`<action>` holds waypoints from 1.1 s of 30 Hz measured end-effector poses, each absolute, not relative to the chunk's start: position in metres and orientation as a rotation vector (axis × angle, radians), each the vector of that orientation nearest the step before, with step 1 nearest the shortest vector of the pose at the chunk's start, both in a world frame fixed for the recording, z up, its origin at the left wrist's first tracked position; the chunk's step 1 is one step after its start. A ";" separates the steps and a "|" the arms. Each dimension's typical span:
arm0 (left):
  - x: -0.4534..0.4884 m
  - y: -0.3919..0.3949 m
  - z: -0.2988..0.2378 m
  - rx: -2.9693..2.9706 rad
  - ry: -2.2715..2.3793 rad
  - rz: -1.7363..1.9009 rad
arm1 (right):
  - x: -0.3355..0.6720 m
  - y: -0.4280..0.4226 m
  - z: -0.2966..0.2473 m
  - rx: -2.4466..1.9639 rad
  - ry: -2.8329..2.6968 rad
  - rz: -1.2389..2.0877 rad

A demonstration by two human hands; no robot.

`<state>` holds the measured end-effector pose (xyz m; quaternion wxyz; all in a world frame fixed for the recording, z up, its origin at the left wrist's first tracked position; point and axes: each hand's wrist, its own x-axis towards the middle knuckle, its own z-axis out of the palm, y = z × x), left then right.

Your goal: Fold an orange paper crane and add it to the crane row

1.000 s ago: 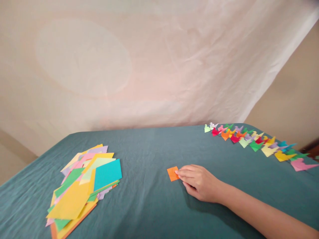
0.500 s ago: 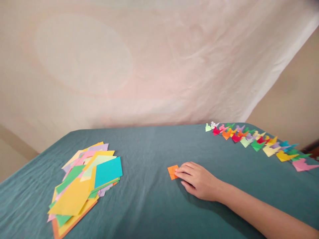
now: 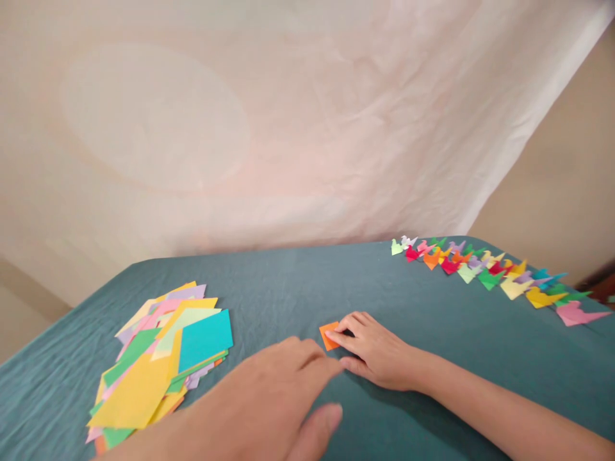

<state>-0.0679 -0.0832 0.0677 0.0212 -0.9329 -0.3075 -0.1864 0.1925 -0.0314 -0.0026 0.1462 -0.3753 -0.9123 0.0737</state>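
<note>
A small folded orange paper square (image 3: pixel 328 335) lies on the cloth near the middle of the table. My right hand (image 3: pixel 372 349) comes in from the right, its fingertips pressing on the right part of the square and covering it. In the foreground, my left hand (image 3: pixel 273 397) hovers closer to the camera, just in front of the square. Its thumb stands apart from the fingers, and nothing shows in it. The left fingertips point toward my right thumb; whether they touch it I cannot tell.
On the left, coloured paper sheets (image 3: pixel 139 384) lie in a loose pile, a blue sheet (image 3: pixel 205 340) on top. Several folded paper birds (image 3: pixel 514 286) stand in rows along the right. A dark green cloth (image 3: pixel 278 282) covers the table; a pale sheet (image 3: pixel 298 128) hangs behind.
My left hand has entered from the bottom left and reached toward the orange square. My right hand stays at the square with its fingers slightly shifted. The view has moved a little.
</note>
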 end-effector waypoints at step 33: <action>-0.016 -0.027 0.011 -2.921 -1.111 -0.200 | 0.197 -0.038 0.002 -1.048 -2.692 0.182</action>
